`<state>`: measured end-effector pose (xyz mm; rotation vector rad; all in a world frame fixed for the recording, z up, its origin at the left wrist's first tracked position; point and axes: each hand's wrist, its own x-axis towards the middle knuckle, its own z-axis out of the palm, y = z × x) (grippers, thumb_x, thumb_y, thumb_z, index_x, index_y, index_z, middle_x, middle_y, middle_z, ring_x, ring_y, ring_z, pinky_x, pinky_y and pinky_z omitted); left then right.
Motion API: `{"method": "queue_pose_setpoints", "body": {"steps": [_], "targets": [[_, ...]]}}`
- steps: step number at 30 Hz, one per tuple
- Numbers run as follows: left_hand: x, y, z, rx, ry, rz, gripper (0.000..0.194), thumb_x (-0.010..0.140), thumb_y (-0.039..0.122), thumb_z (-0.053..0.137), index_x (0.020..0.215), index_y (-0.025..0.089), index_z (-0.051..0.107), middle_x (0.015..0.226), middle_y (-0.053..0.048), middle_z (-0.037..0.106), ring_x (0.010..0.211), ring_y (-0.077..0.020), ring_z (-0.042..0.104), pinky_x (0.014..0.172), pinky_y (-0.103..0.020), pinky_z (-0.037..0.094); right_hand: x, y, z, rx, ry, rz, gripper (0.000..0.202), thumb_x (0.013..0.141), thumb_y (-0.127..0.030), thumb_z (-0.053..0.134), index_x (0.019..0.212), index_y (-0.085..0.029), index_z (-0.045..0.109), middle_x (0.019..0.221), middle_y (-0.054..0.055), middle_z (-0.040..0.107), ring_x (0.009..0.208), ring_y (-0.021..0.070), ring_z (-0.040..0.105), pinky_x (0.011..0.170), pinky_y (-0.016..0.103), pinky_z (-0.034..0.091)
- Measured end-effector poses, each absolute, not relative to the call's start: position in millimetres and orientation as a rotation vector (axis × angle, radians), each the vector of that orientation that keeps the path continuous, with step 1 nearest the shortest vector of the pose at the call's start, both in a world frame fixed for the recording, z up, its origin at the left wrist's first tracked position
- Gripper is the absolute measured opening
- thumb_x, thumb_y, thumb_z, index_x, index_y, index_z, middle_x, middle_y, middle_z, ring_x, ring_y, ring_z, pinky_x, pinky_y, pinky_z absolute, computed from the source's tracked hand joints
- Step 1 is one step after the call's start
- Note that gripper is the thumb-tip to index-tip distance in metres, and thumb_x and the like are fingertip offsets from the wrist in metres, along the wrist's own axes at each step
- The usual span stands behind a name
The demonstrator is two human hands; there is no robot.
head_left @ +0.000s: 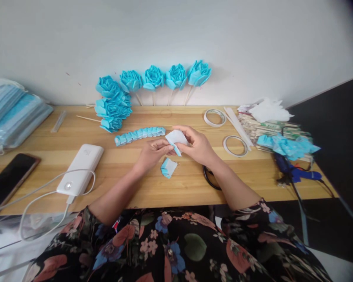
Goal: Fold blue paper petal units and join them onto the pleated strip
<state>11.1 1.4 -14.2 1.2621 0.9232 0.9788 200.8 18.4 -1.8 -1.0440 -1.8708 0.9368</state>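
Between my two hands is a small white and blue piece of mask fabric (176, 138), with a folded blue edge at its lower side. My left hand (153, 153) pinches that edge between thumb and fingers. On the other side, my right hand (197, 145) grips the white part, its thumb in front. A folded blue and white petal piece (168, 168) lies on the table just below my hands. Behind my left hand runs a row of folded petal pieces (140, 135), nested in one another.
Blue fabric roses (153, 77) on sticks lean against the wall; more are piled (113, 103) at left. Tape rolls (214, 118) lie right, near a blue glue gun (304, 173) and fabric scraps. At left are stacked masks (14, 113), a white power bank (80, 168) and a phone (10, 180).
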Motion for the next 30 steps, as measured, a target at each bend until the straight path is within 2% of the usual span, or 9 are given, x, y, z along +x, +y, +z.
{"method": "queue_pose_setpoints", "body": {"steps": [7,11,14,18,21,30], "targets": [[13.1,1.4,-14.9,1.213,0.947,1.001,0.037,0.072,0.050,0.079,0.074,0.015,0.068,0.070,-0.004,0.072,0.068,-0.0150,0.067,0.072,-0.030,0.057,201.8,17.1,-2.0,-1.009,-1.858,0.997,0.045,0.086,-0.029,0.064,0.130,-0.025,0.059,0.108,0.004,0.071,0.093,0.0190,0.066,0.081,0.033,0.054],[12.4,1.7,-17.2,1.219,0.960,1.029,0.035,0.075,0.047,0.077,0.074,0.015,0.064,0.071,-0.003,0.071,0.067,-0.0143,0.066,0.072,-0.031,0.055,204.3,16.6,0.4,-1.006,-1.816,1.084,0.039,0.095,-0.040,0.054,0.132,-0.027,0.058,0.099,0.003,0.070,0.081,0.0163,0.065,0.071,0.030,0.054],[12.2,2.1,-18.0,1.229,0.983,1.044,0.033,0.077,0.045,0.075,0.072,0.015,0.062,0.069,-0.002,0.069,0.065,-0.0132,0.064,0.070,-0.029,0.054,204.2,16.4,1.5,-0.980,-1.793,1.142,0.042,0.095,-0.042,0.055,0.135,-0.028,0.055,0.097,0.002,0.068,0.078,0.0157,0.064,0.070,0.030,0.054],[13.5,1.5,-17.3,1.237,1.007,1.057,0.029,0.078,0.040,0.073,0.070,0.015,0.061,0.067,-0.001,0.067,0.063,-0.0116,0.061,0.066,-0.026,0.051,199.8,15.4,0.6,-0.932,-1.784,1.197,0.059,0.086,-0.032,0.068,0.141,-0.026,0.048,0.110,0.004,0.068,0.091,0.0177,0.067,0.081,0.032,0.056],[14.3,0.9,-16.5,1.257,1.005,1.039,0.030,0.078,0.040,0.073,0.068,0.015,0.060,0.065,-0.001,0.065,0.062,-0.0106,0.059,0.063,-0.025,0.048,196.9,14.3,0.2,-0.964,-1.797,1.160,0.062,0.083,-0.022,0.066,0.142,-0.027,0.047,0.113,0.005,0.067,0.093,0.0179,0.067,0.087,0.035,0.057],[12.5,3.4,-16.1,1.146,1.019,1.147,0.029,0.080,0.042,0.072,0.071,0.017,0.059,0.060,0.003,0.059,0.058,-0.0094,0.052,0.062,-0.024,0.043,195.6,12.8,0.8,-0.998,-1.822,1.172,0.075,0.080,-0.019,0.066,0.149,-0.032,0.039,0.102,0.003,0.066,0.083,0.0183,0.067,0.080,0.037,0.060]]}}
